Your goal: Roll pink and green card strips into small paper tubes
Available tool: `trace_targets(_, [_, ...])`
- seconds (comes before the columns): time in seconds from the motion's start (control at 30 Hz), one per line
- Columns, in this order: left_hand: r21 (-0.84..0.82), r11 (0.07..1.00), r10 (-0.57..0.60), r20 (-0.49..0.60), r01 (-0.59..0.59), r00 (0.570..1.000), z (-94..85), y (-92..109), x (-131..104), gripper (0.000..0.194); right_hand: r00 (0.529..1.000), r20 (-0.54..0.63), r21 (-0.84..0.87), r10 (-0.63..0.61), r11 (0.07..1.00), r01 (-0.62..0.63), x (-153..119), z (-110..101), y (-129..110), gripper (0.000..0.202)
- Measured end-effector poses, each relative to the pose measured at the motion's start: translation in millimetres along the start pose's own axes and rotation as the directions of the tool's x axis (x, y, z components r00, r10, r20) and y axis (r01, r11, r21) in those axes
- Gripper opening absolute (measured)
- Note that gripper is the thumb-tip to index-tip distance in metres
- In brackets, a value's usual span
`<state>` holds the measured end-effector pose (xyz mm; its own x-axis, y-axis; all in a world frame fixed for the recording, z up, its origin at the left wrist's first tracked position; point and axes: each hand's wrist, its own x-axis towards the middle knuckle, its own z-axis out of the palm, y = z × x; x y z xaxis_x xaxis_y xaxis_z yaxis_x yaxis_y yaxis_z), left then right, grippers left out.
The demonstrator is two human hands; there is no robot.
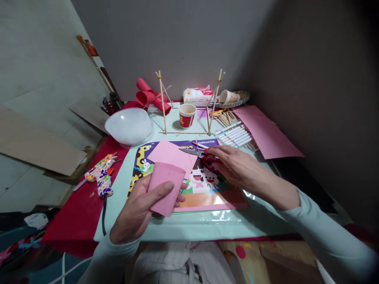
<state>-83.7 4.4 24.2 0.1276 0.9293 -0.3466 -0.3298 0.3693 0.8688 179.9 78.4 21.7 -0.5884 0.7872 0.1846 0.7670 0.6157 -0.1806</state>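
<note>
Pink paper tube [166, 177] in the closed left hand [142, 207], thumb across the near face and fingers behind, slightly flattened at the top opening, raised over the cartoon-covered origami pack [207, 199]. Farther right, red-handled scissors [201, 154] under the right hand [241, 165], fingers bent at the handles; cannot tell firm grip from light touch. Partly behind the tube, a loose pink paper sheet [168, 153], close to the scissor blades.

Best, judging from such thin stock, to ease the thumb and spread its pressure, or risk creasing the tube. For any cut, better to point the blades away from the left fingertips, slide the sheet well aside and turn the paper rather than the wrist, in short snips. Wise also to reach low and short of the wooden stick frame [163, 104] and the red-and-white paper cup [187, 118], for fear of a knock.
</note>
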Motion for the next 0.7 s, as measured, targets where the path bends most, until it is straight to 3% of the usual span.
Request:
trace_targets(0.17, [0.044,0.999,0.029,-0.082,-0.025,0.996,-7.6,3,3,0.041,0.994,0.104,-0.199,-0.021,0.979,0.041,14,10,13,0.033])
trace_targets(0.33, [-0.019,0.996,0.084,-0.131,-0.087,0.988,-12.9,6,13,0.039,0.996,0.085,-0.285,-0.003,0.958,0.028,21,15,15,0.023])
trace_targets(0.4, [-0.022,0.997,0.073,-0.181,-0.078,0.981,-14.7,6,17,0.040,0.999,0.003,-0.148,0.052,0.988,-0.051,22,13,16,0.019])
trace_targets(0.47, [-0.028,0.998,0.055,-0.217,-0.062,0.975,-16.4,7,21,0.043,0.988,-0.100,0.119,0.121,0.987,-0.109,21,7,14,0.019])
trace_targets(0.57, [-0.053,0.997,0.045,-0.215,-0.058,0.975,-16.6,8,23,0.045,0.975,-0.144,0.538,0.168,0.841,-0.066,15,-8,3,0.047])
trace_targets(0.63, [-0.052,0.996,0.052,-0.228,-0.066,0.972,-13.6,9,22,0.043,0.984,-0.111,0.634,0.139,0.773,-0.038,11,-16,-7,0.056])
trace_targets(0.7, [-0.045,0.995,0.078,-0.249,-0.092,0.965,-8.6,10,21,0.039,0.989,-0.111,0.603,0.094,0.798,-0.008,7,-21,-17,0.048])
